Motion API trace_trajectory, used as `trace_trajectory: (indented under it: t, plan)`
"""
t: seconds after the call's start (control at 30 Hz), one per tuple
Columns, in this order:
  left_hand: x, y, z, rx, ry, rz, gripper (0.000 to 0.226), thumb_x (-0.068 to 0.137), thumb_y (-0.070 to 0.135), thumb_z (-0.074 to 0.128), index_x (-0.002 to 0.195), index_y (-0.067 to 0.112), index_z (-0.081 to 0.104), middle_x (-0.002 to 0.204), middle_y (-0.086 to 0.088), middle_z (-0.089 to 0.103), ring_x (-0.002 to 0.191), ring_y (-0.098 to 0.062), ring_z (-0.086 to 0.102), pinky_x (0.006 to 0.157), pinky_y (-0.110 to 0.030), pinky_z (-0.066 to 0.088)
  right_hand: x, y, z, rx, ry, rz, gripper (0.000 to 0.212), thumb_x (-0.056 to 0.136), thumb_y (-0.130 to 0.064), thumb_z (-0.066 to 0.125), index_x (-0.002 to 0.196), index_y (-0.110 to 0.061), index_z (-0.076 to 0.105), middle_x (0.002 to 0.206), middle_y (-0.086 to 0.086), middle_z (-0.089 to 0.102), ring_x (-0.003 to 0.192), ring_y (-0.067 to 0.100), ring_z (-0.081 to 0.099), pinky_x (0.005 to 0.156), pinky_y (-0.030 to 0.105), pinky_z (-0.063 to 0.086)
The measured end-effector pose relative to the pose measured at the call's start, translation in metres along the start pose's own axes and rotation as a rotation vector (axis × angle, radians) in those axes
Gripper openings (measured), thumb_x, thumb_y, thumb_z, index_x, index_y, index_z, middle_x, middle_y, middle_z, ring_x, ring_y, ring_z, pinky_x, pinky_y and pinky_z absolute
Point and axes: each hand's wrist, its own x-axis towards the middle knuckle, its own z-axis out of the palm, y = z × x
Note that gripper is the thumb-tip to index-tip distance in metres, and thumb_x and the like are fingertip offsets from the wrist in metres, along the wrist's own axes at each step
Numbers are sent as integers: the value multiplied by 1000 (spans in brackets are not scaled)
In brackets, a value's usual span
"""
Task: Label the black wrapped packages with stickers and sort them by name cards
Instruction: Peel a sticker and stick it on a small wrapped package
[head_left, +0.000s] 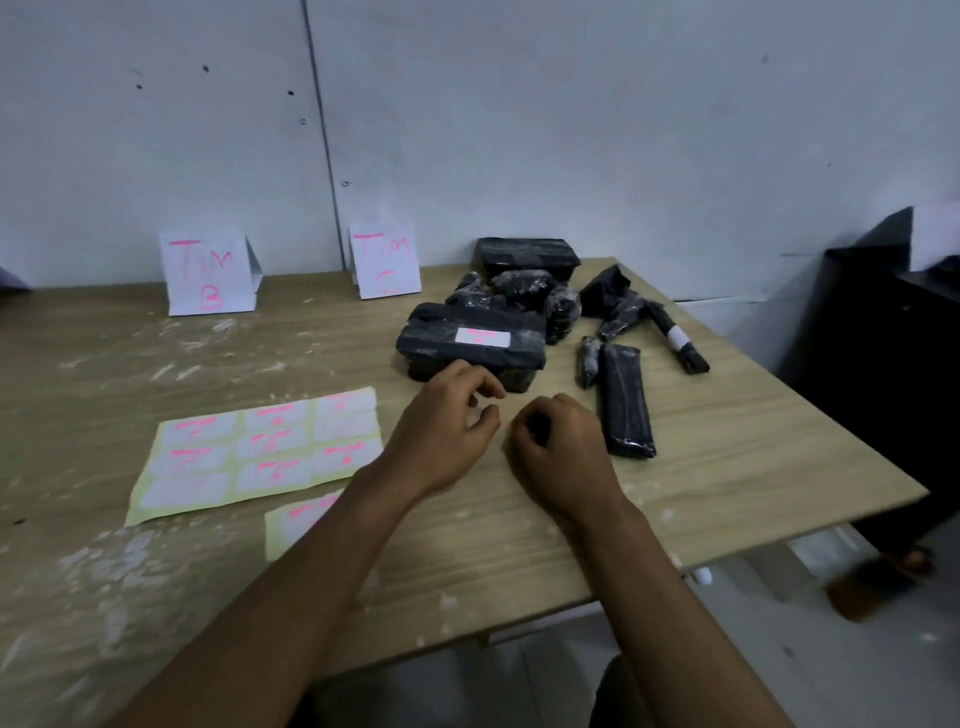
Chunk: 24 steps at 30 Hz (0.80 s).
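Wood-grain tabletop (701, 467), scuffed with white marks, carries everything. Nearest, at seven o'clock from the hands, lie a small sticker scrap (298, 522) and the larger sticker sheet (249, 457), its labels marked in pink, kept within easy reach for peeling. At centre the left hand (441, 436) and right hand (558, 452) hover close together with fingers loosely curled; whether either pinches a sticker I cannot tell. Just beyond, at twelve o'clock, sits a large black package (472, 343) already wearing a white label (482, 336). At two o'clock a flat black package (626, 402) lies unlabelled, probably next. Farther back the remaining packages (524, 280) are heaped, unsorted. Against the wall stand two name cards (208, 273) and (384, 260), marking the sorting spots.
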Motion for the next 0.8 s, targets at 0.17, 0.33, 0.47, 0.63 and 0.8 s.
trace_trajectory:
  t: [0.17, 0.33, 0.47, 0.63, 0.8]
  plan:
    - [-1, -7, 28, 100, -58, 8, 19, 86, 19, 66, 105, 22, 63, 109, 7, 53, 104, -14, 52, 88, -35, 48, -3, 10, -13, -114, 135, -24, 7, 84, -13, 64, 87, -8, 66, 89, 5, 57, 89, 20, 51, 71, 28, 38]
    - [-3, -12, 33, 136, -97, 28, 16, 86, 23, 67, 102, 20, 67, 104, 7, 56, 102, -15, 49, 87, -38, 45, 10, 10, -21, -287, 159, -22, 28, 84, -24, 60, 110, -13, 66, 114, 6, 61, 108, 27, 51, 85, 39, 43]
    - [-1, -15, 34, 117, -109, 1, 14, 86, 24, 68, 100, 22, 67, 103, 9, 55, 103, -13, 47, 89, -35, 43, 24, 17, -27, -523, -86, 212, 58, 93, -29, 47, 148, -16, 33, 157, 7, 28, 147, 29, 16, 111, 52, 24]
    - [0, -17, 34, 105, -111, -11, 13, 87, 24, 68, 99, 23, 67, 102, 9, 54, 102, -12, 46, 87, -34, 42, 30, 30, -35, -477, -222, 343, 58, 98, -18, 32, 154, -12, 17, 164, 6, 9, 151, 26, 2, 115, 51, 18]
    - [-1, -17, 34, 97, -123, -17, 12, 87, 23, 68, 99, 24, 66, 103, 8, 54, 102, -14, 47, 87, -35, 42, 32, 39, -43, -502, -240, 328, 59, 98, -16, 31, 154, -9, 18, 164, 5, 8, 151, 25, 3, 115, 50, 20]
